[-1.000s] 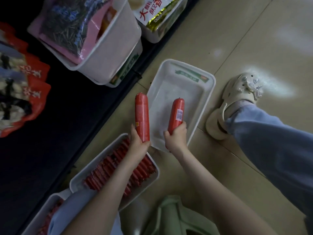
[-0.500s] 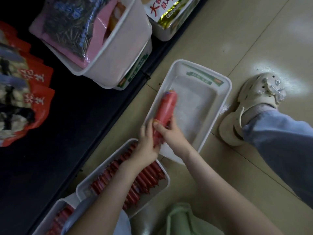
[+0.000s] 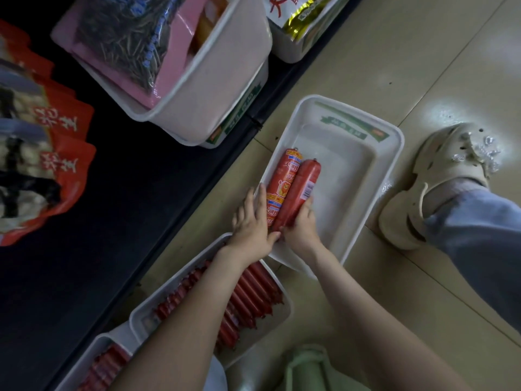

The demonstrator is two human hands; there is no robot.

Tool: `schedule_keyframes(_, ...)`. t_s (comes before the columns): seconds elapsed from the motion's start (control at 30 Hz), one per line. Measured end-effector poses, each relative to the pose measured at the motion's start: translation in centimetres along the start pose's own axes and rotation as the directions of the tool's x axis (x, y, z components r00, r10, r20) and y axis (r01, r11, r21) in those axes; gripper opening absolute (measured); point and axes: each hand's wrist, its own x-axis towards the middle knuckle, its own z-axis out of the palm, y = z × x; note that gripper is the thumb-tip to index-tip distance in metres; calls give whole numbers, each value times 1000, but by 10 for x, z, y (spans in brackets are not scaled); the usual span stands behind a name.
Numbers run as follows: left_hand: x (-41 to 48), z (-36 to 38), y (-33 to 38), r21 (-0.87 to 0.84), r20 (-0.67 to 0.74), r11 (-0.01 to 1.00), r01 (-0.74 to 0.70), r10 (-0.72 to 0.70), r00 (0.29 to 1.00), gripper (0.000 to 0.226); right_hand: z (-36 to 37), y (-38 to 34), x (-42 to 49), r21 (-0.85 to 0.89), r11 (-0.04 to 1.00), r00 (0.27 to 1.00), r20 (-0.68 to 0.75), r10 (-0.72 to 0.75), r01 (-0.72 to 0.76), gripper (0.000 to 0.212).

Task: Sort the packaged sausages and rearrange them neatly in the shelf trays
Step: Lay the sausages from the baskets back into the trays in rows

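Down on the floor (image 3: 423,52), a white tray (image 3: 392,165) lay lengthwise toward 1 o'clock. At its 7 o'clock a second tray (image 3: 134,318) held rows of thin red sausages (image 3: 253,294). Two thick sausages lay touching, side by side along the white tray's 10 o'clock wall: a printed sausage (image 3: 283,182) nearest the wall and a barcoded sausage (image 3: 303,187) at its 3 o'clock. The left hand (image 3: 251,221) pressed straight fingers against the printed one. The right hand (image 3: 301,230) curled round the barcoded one's near end.
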Motion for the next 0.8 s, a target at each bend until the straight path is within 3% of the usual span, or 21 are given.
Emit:
schedule_keyframes(0.13,3,9,0,111,-36,993,36,-32,999,101,2,-2,-2,-10,999,999,-24,-33,33,100)
schedule_keyframes(0.23,4,8,1,104,-55,993,51,-46,997,94,3,-1,-14,-140,987,993,-75,-95,83,102)
schedule_keyframes(0.47,-29,-19,37,-131,-218,980,152,-178,960,80,-28,-38,-65,-460,831,919,-71,-387,315,73)
schedule_keyframes(0.57,-61,-50,46,-254,-258,959,129,-195,946,72,-45,-70,-104,-480,786,888,-32,-459,389,73)
schedule_keyframes(0.7,-128,-97,30,-357,-380,934,4,-150,913,60,-43,-126,-168,-503,675,788,19,-616,539,70)
schedule_keyframes(0.8,-198,-130,5,-415,-457,909,-17,-192,868,55,-15,-168,-222,-489,539,673,144,-726,686,60)
